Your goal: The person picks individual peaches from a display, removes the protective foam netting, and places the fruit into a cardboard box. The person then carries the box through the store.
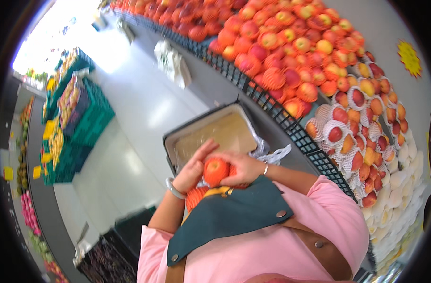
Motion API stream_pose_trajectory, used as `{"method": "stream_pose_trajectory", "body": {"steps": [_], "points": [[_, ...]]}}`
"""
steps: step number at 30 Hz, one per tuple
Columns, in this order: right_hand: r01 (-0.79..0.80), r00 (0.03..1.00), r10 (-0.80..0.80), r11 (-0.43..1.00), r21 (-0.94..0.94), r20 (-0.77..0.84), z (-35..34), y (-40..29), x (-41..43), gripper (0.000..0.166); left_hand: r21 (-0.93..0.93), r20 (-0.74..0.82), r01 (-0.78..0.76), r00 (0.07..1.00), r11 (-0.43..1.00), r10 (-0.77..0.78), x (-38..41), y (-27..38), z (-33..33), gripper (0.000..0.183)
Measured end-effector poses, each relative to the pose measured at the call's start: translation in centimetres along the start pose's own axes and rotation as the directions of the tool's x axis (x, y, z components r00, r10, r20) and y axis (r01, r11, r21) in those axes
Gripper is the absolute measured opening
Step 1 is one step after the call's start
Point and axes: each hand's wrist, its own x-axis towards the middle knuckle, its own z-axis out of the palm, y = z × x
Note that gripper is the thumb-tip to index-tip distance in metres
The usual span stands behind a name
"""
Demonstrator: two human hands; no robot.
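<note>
Between my two hands, in front of the apron (pixel 233 212), is a red apple in an orange foam net (pixel 216 172). My left hand (pixel 193 169), with a pale bangle at its wrist, cups the apple's left side, its fingers stretched upward. From the right, my right hand (pixel 243 167) curls round the apple, a thin bracelet at its wrist. Another orange foam net shows beside that hand's fingers; what it covers is partly hidden. More orange foam netting (pixel 196 198) lies below my left wrist. Beyond my hands sits an open box (pixel 215 132) with a tan bottom.
A display of netted apples (pixel 272 49) runs along the right behind a black plastic grid edge (pixel 293 129), with white-netted fruit (pixel 357 131) nearer. Green crates of produce (pixel 91 113) stand left. Dark crates (pixel 109 254) are at lower left. A white bag (pixel 171 62) lies ahead.
</note>
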Motion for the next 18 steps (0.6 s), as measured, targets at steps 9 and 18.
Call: {"method": "stream_pose_trajectory", "body": {"steps": [9,18], "points": [[-0.379,0.925,0.368,0.902,0.207,0.092,-2.2,0.8,-4.5,0.051,-0.152,0.043,0.348,0.938,0.925,-0.345,-0.1,1.0,-0.2,0.041],[-0.032,0.848,0.124,0.982,0.184,-0.516,-2.1,-2.3,0.7,0.035,0.023,0.137,0.248,0.959,0.969,-0.249,4.0,2.0,2.0,0.075]]}}
